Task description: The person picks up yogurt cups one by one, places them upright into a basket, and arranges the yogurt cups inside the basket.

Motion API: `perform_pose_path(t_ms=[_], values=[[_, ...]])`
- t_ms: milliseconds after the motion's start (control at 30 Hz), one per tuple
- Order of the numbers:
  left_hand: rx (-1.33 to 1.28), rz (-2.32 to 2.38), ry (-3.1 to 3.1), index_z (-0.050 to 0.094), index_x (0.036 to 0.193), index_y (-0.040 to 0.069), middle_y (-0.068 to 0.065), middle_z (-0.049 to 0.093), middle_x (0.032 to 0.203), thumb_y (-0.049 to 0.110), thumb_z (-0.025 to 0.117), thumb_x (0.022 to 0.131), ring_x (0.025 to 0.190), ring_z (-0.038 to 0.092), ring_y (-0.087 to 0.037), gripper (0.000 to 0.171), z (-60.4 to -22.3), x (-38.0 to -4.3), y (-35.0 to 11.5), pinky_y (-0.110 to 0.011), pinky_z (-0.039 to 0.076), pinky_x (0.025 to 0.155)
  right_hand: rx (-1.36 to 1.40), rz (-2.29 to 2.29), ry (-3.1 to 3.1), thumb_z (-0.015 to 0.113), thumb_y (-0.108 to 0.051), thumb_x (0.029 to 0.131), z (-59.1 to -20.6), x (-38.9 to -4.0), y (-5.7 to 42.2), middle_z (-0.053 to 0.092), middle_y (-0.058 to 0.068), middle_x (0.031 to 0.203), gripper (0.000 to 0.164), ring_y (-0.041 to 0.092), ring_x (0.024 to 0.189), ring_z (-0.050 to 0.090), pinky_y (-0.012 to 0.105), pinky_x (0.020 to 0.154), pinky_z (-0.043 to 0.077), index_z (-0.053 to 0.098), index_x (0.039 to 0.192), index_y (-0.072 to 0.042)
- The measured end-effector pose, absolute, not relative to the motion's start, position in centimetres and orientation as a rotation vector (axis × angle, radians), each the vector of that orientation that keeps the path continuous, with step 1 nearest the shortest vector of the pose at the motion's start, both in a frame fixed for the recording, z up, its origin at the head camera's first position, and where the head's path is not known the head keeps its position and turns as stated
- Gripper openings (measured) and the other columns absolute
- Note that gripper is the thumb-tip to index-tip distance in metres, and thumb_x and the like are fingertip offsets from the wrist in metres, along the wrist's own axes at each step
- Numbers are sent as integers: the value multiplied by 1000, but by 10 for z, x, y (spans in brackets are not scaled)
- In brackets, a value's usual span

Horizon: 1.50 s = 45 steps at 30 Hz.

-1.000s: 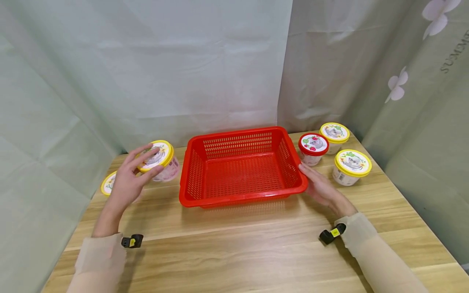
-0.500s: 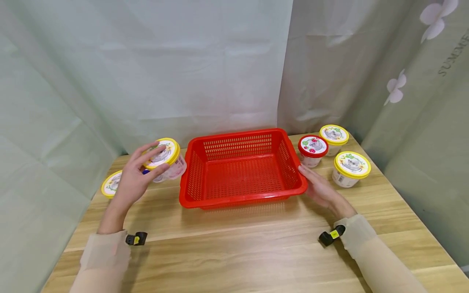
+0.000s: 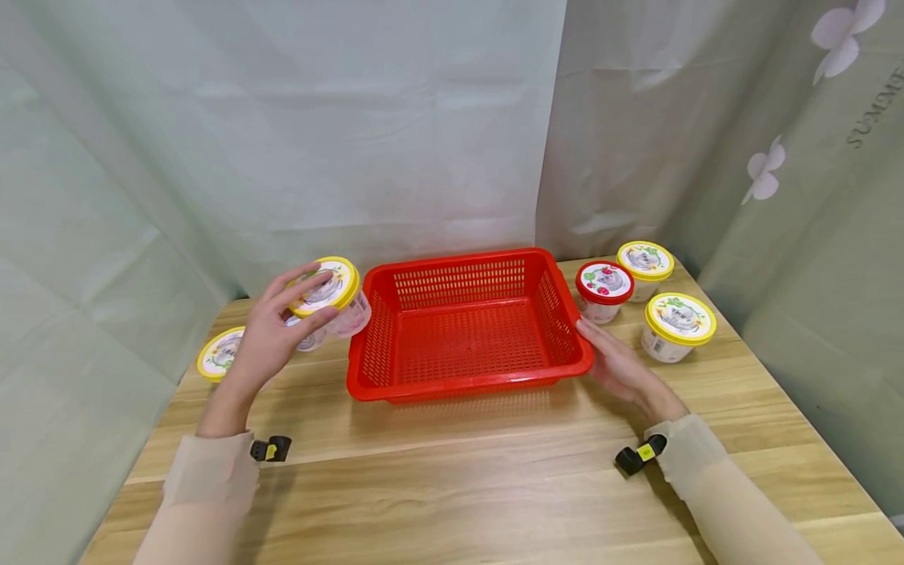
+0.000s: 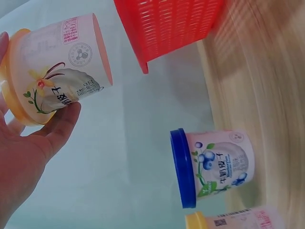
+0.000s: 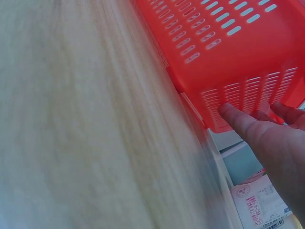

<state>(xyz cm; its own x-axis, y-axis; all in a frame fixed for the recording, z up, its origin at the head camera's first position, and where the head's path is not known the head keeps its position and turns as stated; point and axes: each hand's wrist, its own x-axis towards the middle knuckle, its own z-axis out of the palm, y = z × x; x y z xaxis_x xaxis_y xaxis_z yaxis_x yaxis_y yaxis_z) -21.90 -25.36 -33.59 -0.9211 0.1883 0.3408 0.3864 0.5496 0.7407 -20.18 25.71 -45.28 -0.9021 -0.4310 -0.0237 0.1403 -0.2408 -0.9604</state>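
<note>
Your left hand has drifted up and to the right over the last second, taking a yellow-lidded cup closer to the red basket, while the basket and your right hand look about where they were. Left grip is a pinch around the lid with thumb and fingers, so the cup sits right in your hand, tipped a bit and well clear of the table. Its label has a yellow flower, 皮子 in big dark characters, and a round stamp next to pink print that's too small to read. From the head cam it overlaps the basket's left rim, but your left wrist cam shows a gap between them.

Lower down, a blue-lidded cup stands on the table, blueberries on the label and 牛奶皮子 pretty readable. Another yellow lid pokes out left of your forearm.

On the other side, your fingers lie fairly straight against the basket's right end wall, touching it. Just past that you've got a red-lidded cup and two more yellow-topped ones, one nearer, one farther back. Curtain lettering over there reads "SUMME", cut off at the edge.
</note>
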Motion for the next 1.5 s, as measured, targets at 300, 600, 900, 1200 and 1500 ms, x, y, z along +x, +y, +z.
perform_pose_path(t_ms=[300,600,900,1200,1500], values=[[-507,-1353,-2553,61,148,21,8,38,162,20,77,97,138,39,-17,53,-331,-222,-249,-10,39,97,-328,-2189,1667,35,-36,115,-453,-202,256,52,1,143,62,12,118,56,25,99,50,15,166,-7],[-530,-1352,-2557,61,147,27,12,38,161,27,77,97,133,45,-17,53,-324,-226,-241,-10,43,93,-348,-2202,1637,34,-35,115,-453,-201,255,54,0,139,56,12,117,56,25,98,51,22,164,-9],[-570,-1342,-2545,62,147,23,11,38,161,23,77,97,129,46,-14,52,-313,-231,-233,-11,44,92,-354,-2185,1652,34,-36,115,-454,-202,254,51,2,143,61,13,120,55,26,100,50,16,166,-7],[-616,-1308,-2531,62,146,27,14,38,160,27,78,96,134,45,-17,52,-301,-243,-221,-16,43,97,-329,-2178,1680,35,-38,115,-452,-203,256,49,3,144,65,12,118,55,24,98,51,13,166,-6],[-687,-1366,-2485,63,146,21,6,40,160,22,76,97,132,45,-22,50,-294,-254,-205,-16,48,94,-328,-2190,1675,35,-38,115,-452,-203,256,55,0,138,63,10,116,57,25,98,50,16,165,-6]])
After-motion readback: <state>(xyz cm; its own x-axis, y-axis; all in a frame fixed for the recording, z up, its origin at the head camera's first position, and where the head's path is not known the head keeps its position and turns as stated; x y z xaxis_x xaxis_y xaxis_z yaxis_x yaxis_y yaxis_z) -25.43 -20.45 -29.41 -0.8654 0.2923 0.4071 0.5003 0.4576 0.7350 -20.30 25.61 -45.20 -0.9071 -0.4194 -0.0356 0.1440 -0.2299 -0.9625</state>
